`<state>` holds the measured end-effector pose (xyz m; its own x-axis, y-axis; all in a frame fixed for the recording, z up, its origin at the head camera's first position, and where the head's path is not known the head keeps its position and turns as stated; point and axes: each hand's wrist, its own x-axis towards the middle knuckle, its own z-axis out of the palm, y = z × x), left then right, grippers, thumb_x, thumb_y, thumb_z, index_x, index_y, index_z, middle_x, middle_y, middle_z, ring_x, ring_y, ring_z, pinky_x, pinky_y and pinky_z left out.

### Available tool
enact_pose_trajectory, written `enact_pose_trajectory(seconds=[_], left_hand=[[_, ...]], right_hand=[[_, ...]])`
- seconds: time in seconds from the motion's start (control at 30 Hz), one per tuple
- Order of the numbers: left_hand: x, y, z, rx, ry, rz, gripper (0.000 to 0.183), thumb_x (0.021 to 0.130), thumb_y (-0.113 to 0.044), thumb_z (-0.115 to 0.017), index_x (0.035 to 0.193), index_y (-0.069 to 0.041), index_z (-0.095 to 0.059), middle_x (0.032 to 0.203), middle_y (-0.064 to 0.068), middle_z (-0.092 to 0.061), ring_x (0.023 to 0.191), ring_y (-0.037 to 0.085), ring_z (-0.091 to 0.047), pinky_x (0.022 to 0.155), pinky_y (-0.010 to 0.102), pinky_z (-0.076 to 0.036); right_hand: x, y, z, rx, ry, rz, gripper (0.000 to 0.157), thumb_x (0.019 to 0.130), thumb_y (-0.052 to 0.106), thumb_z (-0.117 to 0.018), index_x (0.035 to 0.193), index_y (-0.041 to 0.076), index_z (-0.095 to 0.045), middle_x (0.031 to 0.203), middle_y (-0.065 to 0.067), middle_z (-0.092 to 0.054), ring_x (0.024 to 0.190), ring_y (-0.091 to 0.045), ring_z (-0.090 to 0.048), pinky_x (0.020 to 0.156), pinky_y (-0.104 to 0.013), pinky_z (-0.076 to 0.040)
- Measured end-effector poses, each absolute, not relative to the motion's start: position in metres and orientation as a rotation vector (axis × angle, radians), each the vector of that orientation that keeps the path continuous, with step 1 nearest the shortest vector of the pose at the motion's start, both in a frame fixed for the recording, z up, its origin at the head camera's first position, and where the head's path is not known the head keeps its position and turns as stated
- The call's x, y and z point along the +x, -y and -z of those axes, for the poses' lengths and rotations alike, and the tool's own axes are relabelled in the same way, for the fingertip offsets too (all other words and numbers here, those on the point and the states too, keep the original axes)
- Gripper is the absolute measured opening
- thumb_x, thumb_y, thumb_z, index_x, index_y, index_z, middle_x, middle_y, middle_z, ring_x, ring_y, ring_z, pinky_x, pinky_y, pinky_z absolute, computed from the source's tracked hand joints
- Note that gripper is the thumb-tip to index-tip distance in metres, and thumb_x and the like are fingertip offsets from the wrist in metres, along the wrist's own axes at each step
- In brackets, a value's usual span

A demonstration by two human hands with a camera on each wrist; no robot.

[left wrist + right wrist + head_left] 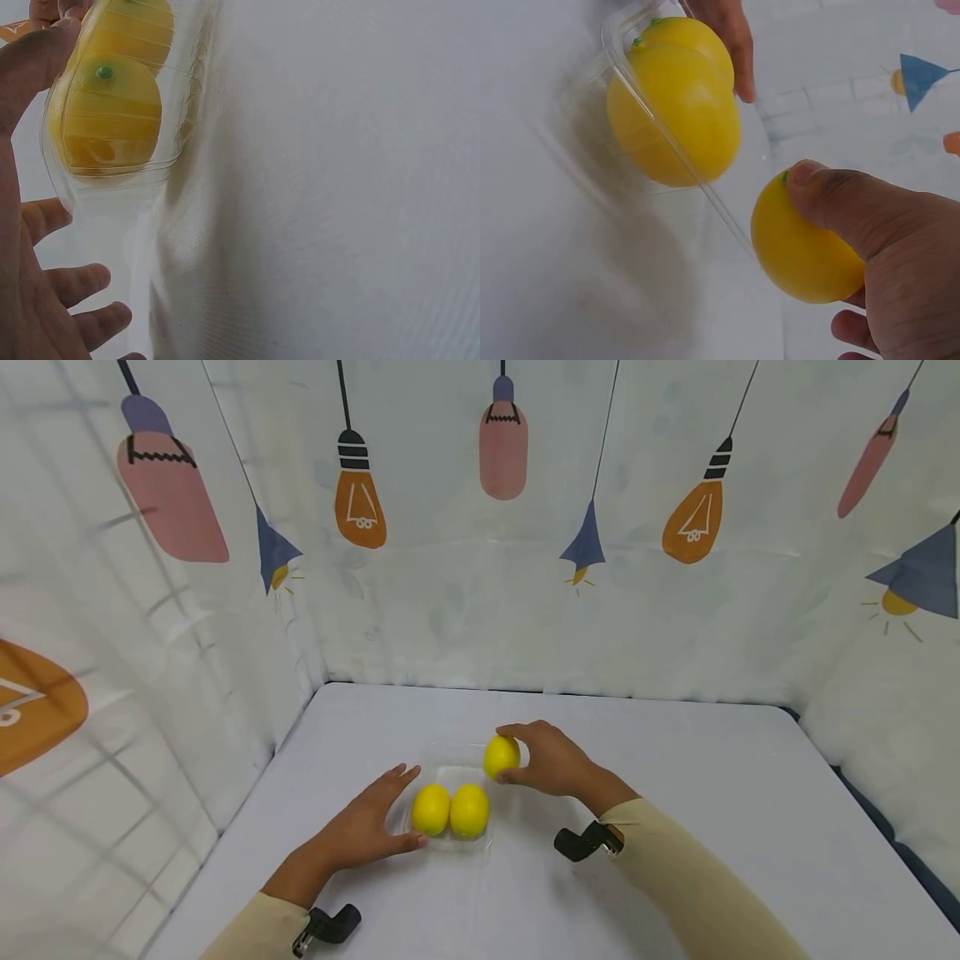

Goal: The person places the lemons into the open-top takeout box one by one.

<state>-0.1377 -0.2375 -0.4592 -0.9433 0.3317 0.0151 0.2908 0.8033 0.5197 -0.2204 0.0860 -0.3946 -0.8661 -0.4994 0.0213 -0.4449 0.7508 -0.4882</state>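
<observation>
A clear plastic container rests on the table with two yellow lemons side by side in its near half. My right hand pinches a third lemon between thumb and fingers, at the container's far right corner. The right wrist view shows this lemon beside the clear rim, its green stem tip under the thumb. On the container's left side, my left hand spreads its fingers, the thumb at the near left corner. In the left wrist view a lemon shows through the clear wall.
A white cloth covers the table. White curtains printed with lamps and bulbs stand behind and at both sides. Each wrist carries a small black camera mount.
</observation>
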Motion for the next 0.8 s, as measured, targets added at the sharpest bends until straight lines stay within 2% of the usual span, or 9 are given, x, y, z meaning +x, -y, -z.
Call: enact_pose_trajectory(seconds=[0.8], left_hand=[[-0.139,0.238,0.461,0.462,-2.896,-0.803,0.105,0.08,-0.073,-0.073,0.164,-0.027,-0.029,0.167,0.012,-0.026,0.152,0.041,-0.023,0.115,0.068,-0.025]], right_hand=[[-0.227,-0.048,0.399,-0.808,-2.788,0.696,0.076,0.083,0.047,-0.085,0.149,0.023,-0.056,0.139,0.001,-0.062,0.125,-0.023,-0.054,0.106,-0.045,-0.048]])
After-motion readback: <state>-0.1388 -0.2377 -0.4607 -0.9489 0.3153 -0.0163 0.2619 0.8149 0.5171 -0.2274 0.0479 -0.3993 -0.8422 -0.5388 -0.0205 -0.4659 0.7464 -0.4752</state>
